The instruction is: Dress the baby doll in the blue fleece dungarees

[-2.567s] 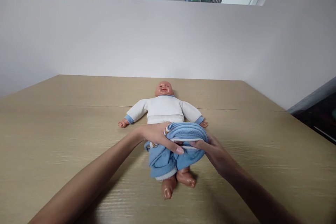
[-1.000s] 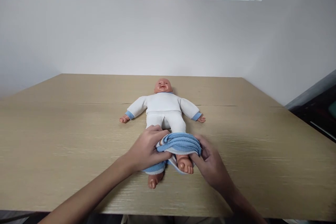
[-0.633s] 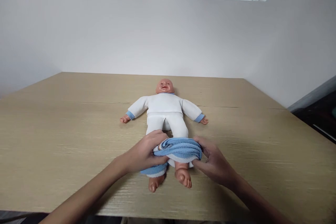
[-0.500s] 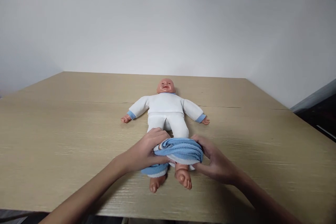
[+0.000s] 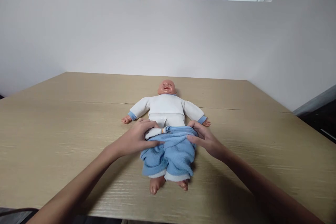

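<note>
A baby doll (image 5: 166, 106) in a white suit lies on its back on the wooden table (image 5: 65, 129), head away from me. Light blue fleece trousers (image 5: 169, 155) cover its legs up to the waist, with both bare feet showing below the white cuffs. My left hand (image 5: 137, 138) grips the trousers' waistband at the doll's left-of-frame hip, fingers closed on the fabric. My right hand (image 5: 203, 136) pinches the waistband at the other hip.
A white partition wall (image 5: 168, 35) rises behind the table. At the right edge a dark surface (image 5: 320, 119) lies beyond the table. The table's near edge runs just under the doll's feet.
The bunched blue trousers went from the doll's waist down to its ankles, then back up over both legs to the waist, both hands moving with the waistband.
</note>
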The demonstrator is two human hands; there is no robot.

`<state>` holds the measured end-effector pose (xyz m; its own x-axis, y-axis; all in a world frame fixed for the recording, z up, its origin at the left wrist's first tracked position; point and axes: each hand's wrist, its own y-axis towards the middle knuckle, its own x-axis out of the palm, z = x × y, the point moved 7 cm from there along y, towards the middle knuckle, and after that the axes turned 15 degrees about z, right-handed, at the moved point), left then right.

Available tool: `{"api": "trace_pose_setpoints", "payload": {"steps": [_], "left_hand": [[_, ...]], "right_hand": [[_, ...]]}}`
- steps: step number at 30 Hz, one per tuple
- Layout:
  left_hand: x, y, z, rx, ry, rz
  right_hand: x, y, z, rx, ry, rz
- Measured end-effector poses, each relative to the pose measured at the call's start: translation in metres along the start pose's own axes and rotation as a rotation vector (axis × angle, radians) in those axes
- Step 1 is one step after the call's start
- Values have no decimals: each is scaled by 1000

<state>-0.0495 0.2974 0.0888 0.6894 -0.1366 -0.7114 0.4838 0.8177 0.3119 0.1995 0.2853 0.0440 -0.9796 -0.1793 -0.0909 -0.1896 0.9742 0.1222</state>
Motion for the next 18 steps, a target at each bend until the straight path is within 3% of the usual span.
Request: {"api": "trace_pose_setpoints", "payload": {"steps": [3,6,10,13,15,18], "left_hand": [[-4,-7,-18,-89,-23,18],[-5,-25,-36,-214,-173,-33],[4,-46,-49,-360,-493,-182],[10,-47,-51,-401,-621,-176],[14,-44,-52,-414,-690,-127],[17,-34,-53,-429,-729,-2]], "right_hand": [[-8,14,19,31,3,125],[-11,10,34,64,-69,150],[-6,-4,29,53,-93,47],[3,-9,28,81,-51,-68],[2,-5,40,167,41,5],[-7,3,67,317,245,273]]}}
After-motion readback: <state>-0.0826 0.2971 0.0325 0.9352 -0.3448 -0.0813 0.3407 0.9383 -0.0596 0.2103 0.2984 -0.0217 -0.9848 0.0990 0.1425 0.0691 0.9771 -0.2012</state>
